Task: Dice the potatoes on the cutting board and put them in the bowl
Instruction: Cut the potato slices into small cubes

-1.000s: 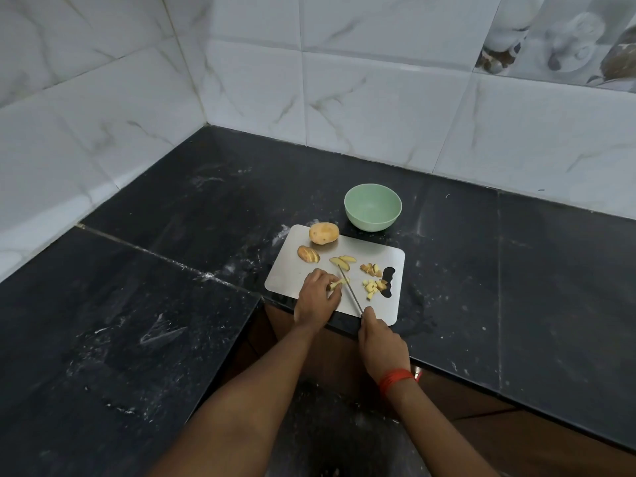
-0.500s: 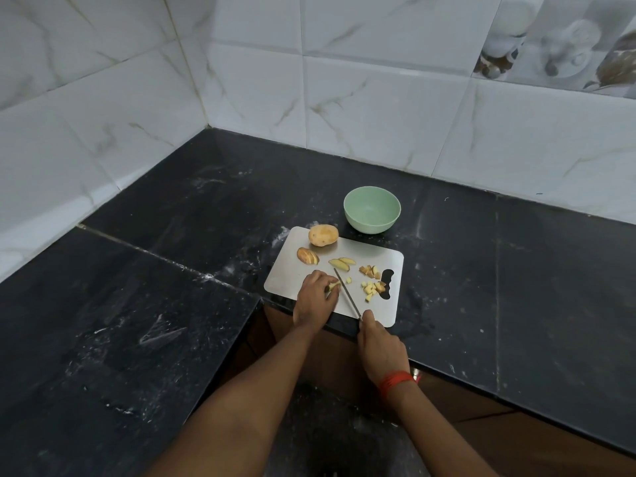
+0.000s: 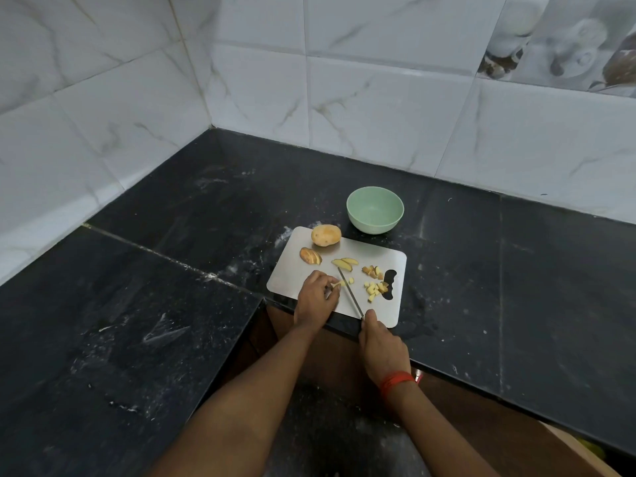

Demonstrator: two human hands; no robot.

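A steel cutting board lies at the counter's front edge. On it sit a whole potato, a cut potato half, a few potato wedges and two heaps of diced pieces. My left hand pinches a potato strip against the board. My right hand grips the handle of a knife, its blade lying across the strip beside my left fingertips. A pale green bowl stands just behind the board and looks empty.
The black stone counter runs left and right into a tiled corner, with white marble-look wall tiles behind. The board overhangs the counter's front edge a little, above a brown cabinet front.
The knife has worked along the strip under my left hand; one or two small cut pieces now lie right of the blade. Both hands have hardly shifted.
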